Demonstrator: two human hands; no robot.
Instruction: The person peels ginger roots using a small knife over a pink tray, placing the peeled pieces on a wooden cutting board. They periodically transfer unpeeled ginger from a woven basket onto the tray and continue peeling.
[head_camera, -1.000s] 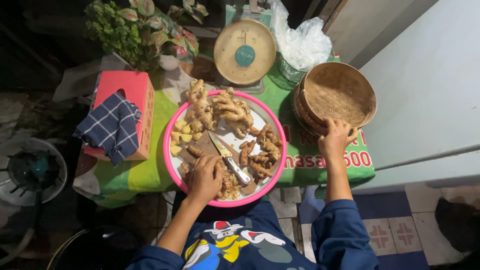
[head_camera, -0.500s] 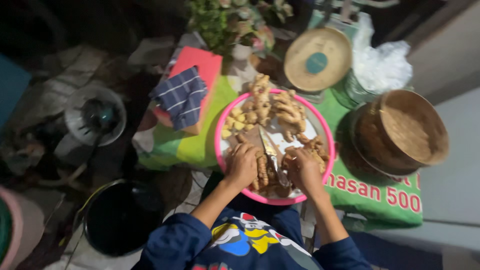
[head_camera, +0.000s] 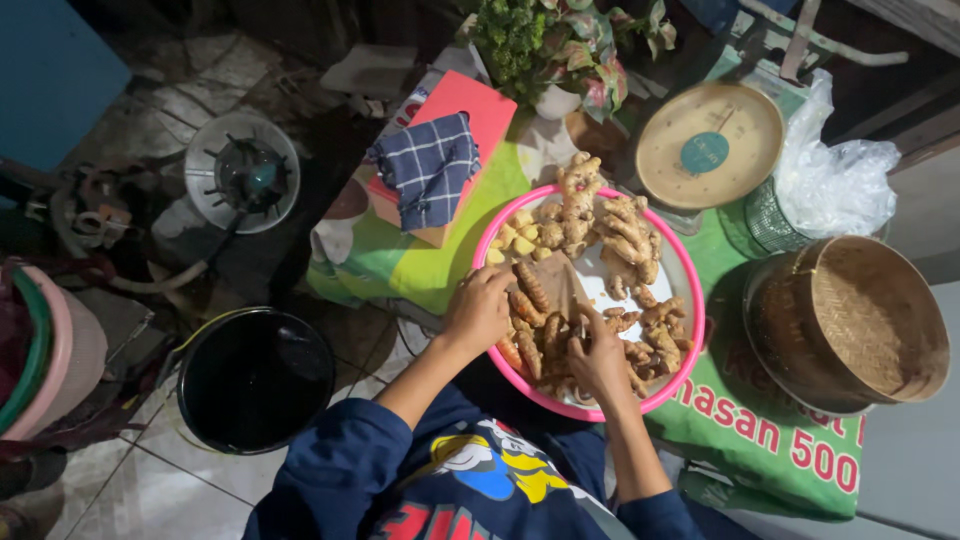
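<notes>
**Both hands down among the roots in the pink tray**

The pink tray (head_camera: 487, 238) sits on a green cloth (head_camera: 420, 265) and serves as the landmark. Both forearms reach up from the near edge of the tray, sleeves in dark blue. The left hand (head_camera: 478, 312) lies at the tray's near-left rim, knuckles up, fingers curled together over a slim orange-brown root (head_camera: 531, 286); whether it truly grips it cannot be told. The right hand (head_camera: 600, 358) rests inside the tray's near side, fingers bent down and close together, pressing on the pile of brown roots (head_camera: 655, 335). Pale ginger pieces (head_camera: 600, 215) fill the tray's far half. Beyond the tray stands a round weighing scale (head_camera: 708, 146); right of the tray sits a woven bamboo basket (head_camera: 850, 320). Left of the tray lies a checked cloth (head_camera: 428, 165) on a red box (head_camera: 470, 100).
</notes>
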